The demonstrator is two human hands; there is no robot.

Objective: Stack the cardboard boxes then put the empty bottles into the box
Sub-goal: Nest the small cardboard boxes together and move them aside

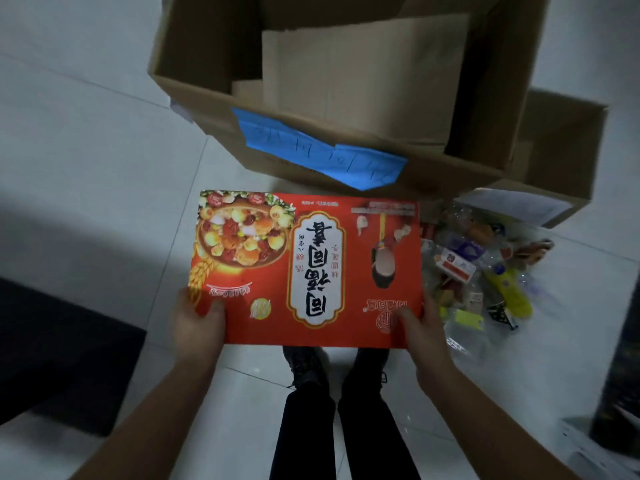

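I hold a flat red printed cardboard box (306,268) level in front of me, above my feet. My left hand (195,323) grips its near left corner, thumb on top. My right hand (424,332) grips its near right corner the same way. Beyond it stands a large open brown cardboard box (214,95) with a blue tape label (318,150) on its front wall; flattened brown cardboard lies inside. A pile of empty plastic bottles (485,268) lies on the floor to the right of the red box.
A second open brown box (561,147) sits behind the bottles at the right. A dark mat (55,351) lies on the white tiled floor at the left. A dark upright object (620,375) stands at the right edge. My shoes (332,365) are below the red box.
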